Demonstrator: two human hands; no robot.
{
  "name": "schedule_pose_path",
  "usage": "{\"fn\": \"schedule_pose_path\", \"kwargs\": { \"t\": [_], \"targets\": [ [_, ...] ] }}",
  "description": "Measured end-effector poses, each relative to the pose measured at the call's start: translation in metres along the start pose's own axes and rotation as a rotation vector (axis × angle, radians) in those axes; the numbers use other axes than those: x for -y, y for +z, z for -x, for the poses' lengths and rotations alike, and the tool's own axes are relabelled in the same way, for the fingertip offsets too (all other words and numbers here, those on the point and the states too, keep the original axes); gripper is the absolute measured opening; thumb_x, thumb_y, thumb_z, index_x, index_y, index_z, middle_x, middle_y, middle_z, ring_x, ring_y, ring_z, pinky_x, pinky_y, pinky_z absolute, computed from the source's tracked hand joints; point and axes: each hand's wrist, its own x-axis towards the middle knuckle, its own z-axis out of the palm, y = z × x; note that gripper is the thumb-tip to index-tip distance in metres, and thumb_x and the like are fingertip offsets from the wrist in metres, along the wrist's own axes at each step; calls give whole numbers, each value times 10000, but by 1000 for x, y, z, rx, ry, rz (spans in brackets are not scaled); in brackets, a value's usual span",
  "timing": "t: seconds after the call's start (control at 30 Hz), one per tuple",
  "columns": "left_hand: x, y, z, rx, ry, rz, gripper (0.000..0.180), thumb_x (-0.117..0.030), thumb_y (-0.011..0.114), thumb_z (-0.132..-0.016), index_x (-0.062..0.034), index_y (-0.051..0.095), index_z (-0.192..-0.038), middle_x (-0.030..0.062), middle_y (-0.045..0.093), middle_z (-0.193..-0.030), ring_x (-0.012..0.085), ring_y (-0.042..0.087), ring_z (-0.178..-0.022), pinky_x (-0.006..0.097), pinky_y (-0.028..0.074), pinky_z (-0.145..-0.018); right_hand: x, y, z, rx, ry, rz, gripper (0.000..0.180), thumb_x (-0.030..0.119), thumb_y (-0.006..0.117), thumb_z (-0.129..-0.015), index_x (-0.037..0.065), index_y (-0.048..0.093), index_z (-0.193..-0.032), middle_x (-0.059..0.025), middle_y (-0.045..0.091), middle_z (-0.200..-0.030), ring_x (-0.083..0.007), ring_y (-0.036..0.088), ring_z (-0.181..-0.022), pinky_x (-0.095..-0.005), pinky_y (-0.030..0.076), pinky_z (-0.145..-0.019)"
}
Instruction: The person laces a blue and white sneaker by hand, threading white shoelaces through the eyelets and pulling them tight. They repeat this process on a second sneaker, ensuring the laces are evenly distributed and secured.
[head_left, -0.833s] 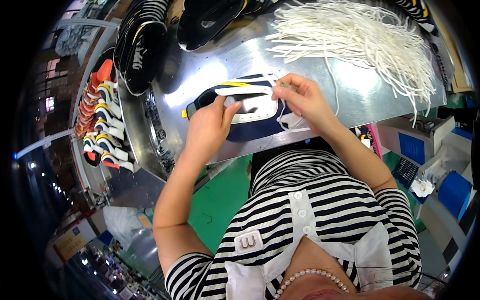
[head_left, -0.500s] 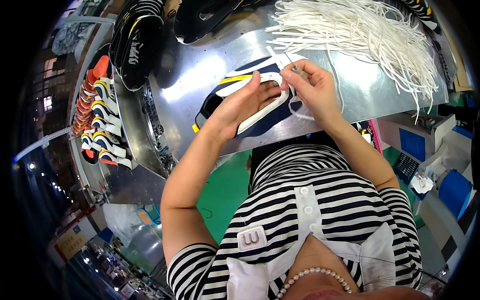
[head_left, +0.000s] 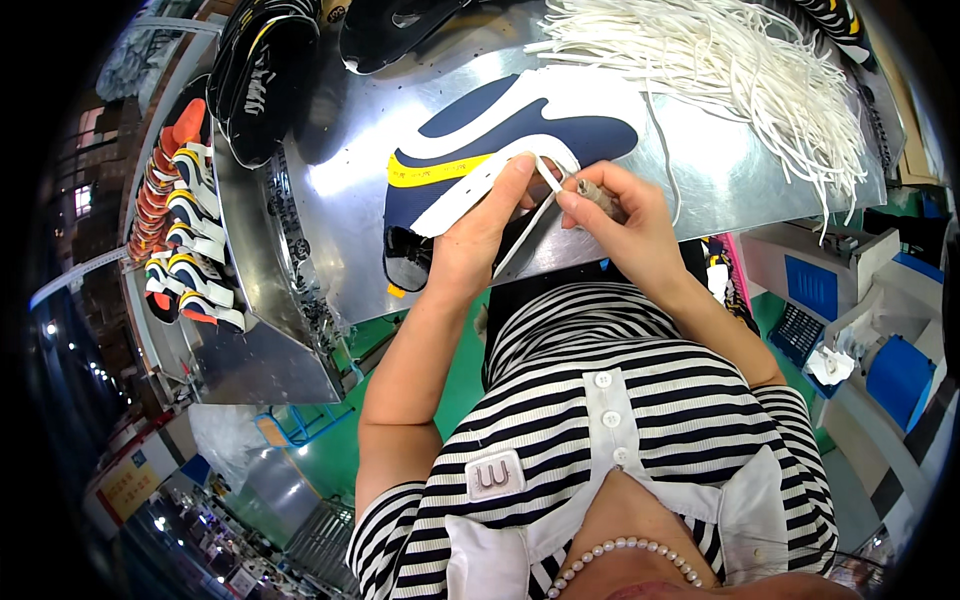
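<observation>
A navy and white shoe upper with a yellow stripe lies on its side on the metal table. My left hand pinches its white eyelet edge between thumb and fingers. My right hand is closed on a hook-like awl with a pale handle; its tip is hidden near the eyelet edge. A white shoelace runs from the pinched edge down past my left fingers. Whether my right fingertips also hold the lace I cannot tell.
A large heap of white laces covers the back right of the metal table. Black shoe uppers are stacked at the back left. A row of orange, white and navy uppers hangs along a rack on the left.
The upper has been turned so its navy and white side faces up. My left hand has shifted right along the eyelet edge, and the awl has come down with my right hand.
</observation>
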Motion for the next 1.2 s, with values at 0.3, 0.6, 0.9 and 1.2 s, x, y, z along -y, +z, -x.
{"fn": "schedule_pose_path", "kwargs": {
  "t": [0.3,0.6,0.9,1.2],
  "targets": [
    [-9,8,9,7,8,-206,194,-162,628,-950,-3,713,-1021,43,720,-955,86,582,-794,225,456,-719,9,-9,-1,-79,-351,294,174,146,614,-953,39,588,-1088,-121,679,-795,-248,664,-667,-306,497,-601],
    [5,1,11,55,343,-529,196,-86,632,-930,-7,687,-1100,88,714,-1043,203,676,-933,310,512,-844,13,-18,-9,27,-204,393,204,156,617,-918,15,588,-1063,-137,681,-764,-318,660,-660,-376,495,-581],
    [18,-7,23,125,175,-625,289,-212,596,-965,3,671,-1141,89,685,-1097,198,630,-1000,309,469,-904,18,-11,-23,170,-286,818,149,106,591,-912,23,516,-1010,-201,654,-809,-400,621,-714,-469,472,-619],
    [4,-15,5,-54,229,-408,341,-278,550,-1010,40,658,-1071,85,700,-975,158,658,-835,282,530,-753,7,-49,-40,24,10,211,452,223,826,-755,40,643,-1126,-11,655,-954,-95,601,-879,-215,469,-771]
  ]
}}
